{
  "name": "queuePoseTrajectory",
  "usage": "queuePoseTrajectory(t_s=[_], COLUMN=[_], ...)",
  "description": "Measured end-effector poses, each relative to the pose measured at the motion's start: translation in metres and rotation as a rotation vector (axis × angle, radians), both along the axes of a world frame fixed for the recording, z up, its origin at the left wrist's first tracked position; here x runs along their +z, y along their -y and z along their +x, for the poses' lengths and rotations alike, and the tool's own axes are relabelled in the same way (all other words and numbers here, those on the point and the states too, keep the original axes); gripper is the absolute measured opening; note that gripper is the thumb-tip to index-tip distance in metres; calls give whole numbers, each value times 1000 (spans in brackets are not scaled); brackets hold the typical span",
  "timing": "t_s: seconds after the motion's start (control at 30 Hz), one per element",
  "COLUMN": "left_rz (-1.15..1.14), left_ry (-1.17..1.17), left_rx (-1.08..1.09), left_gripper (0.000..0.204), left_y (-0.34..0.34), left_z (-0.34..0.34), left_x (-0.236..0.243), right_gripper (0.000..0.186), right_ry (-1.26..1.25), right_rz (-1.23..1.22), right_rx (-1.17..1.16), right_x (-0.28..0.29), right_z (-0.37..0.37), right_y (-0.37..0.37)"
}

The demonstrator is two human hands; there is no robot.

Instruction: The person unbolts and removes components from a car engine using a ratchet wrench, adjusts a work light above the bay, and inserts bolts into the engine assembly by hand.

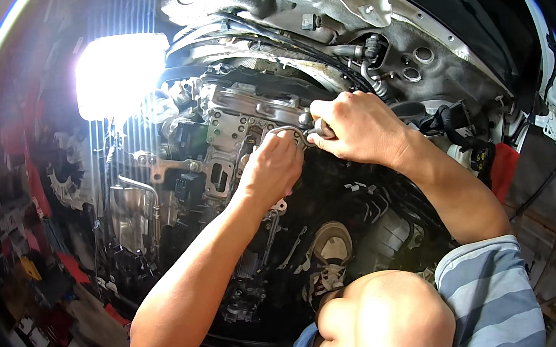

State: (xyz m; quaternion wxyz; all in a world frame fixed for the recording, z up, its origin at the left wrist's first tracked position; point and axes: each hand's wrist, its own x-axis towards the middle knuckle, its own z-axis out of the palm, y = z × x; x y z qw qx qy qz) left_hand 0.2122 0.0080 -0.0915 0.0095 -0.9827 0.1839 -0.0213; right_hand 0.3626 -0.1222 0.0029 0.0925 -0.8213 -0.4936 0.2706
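Both my hands work close together at the side of a metal engine (226, 126) in an open engine bay. My left hand (272, 166) is closed, its fingers pinched against the engine; what they hold is hidden behind them. A thin curved metal pipe (292, 130) arches just above those fingertips and bends toward my right hand. My right hand (362, 125) is closed, thumb and fingers around a short silvery metal fitting (319, 130) by the pipe's end. Whether fitting and pipe are joined cannot be made out.
A glaring work light (123, 76) shines at upper left. Black hoses (265, 35) run along the bare metal body panel (288, 2) behind the engine. My bent knee (385, 317) and a shoe (331, 247) are below, among brackets and metal lines. A red piece (505, 173) stands at right.
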Motion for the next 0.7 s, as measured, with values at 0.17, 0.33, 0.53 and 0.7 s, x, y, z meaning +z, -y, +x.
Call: queuePoseTrajectory(t_s=[0.17, 0.33, 0.53, 0.7], left_rz=[29, -13, 136, 101], left_ry=[-141, -43, -19, -30], left_rx=[104, 206, 180, 262], left_gripper=[19, 13, 12, 29], left_y=[14, 13, 21, 22], left_z=[5, -9, -5, -7], left_x=[11, 6, -2, -3], right_gripper=[27, 23, 23, 26], right_ry=[-51, -72, -43, 13], right_rz=[-22, 122, 179, 20], right_rx=[-282, -379, -168, -128], right_x=[3, 33, 15, -6], right_z=[-13, -16, -13, -18], right_y=[-1, -8, -55, -84])
